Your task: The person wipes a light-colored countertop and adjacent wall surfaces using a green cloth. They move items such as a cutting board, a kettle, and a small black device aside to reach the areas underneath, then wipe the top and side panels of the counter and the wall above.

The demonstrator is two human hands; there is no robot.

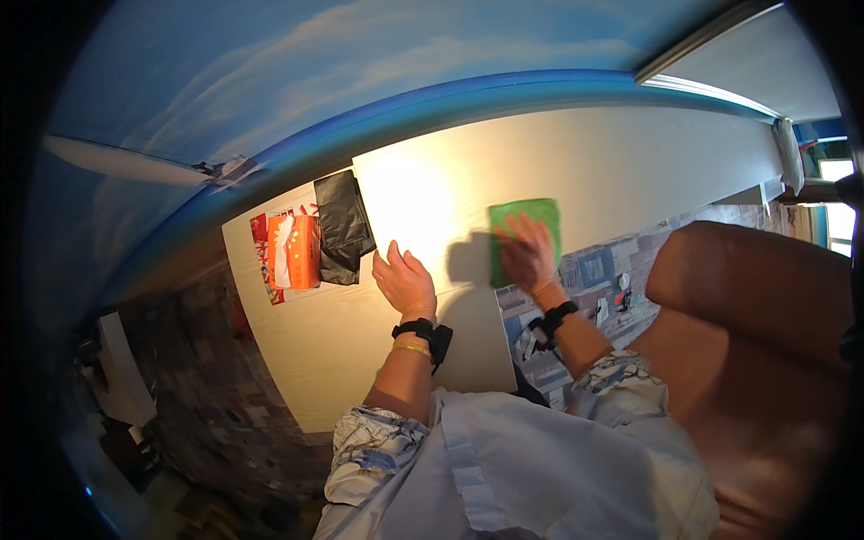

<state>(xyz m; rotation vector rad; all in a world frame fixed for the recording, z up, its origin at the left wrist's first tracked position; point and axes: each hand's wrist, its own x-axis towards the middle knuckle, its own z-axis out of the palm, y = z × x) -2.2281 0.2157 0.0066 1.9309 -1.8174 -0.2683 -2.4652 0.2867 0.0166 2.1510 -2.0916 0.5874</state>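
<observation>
My right hand [531,252] lies with fingers spread on a square green cloth [535,207], which rests on the pale desktop [612,162] at its near edge. My left hand [402,279] is open, fingers slightly bent, beside a black folded bag or packet [338,216]; whether it touches the desk surface is unclear. Left of the black item lie an orange tissue pack [304,256] with white tissue on it and a red-and-white printed item [261,234] underneath.
A brown padded seat [729,297] stands at the right, with a pale pillow-like item [787,153] and bright windows beyond. A sky-painted wall [387,54] runs behind the desk. Grey patterned flooring [180,378] shows at left, with a white fan-blade-like object [126,160] at upper left.
</observation>
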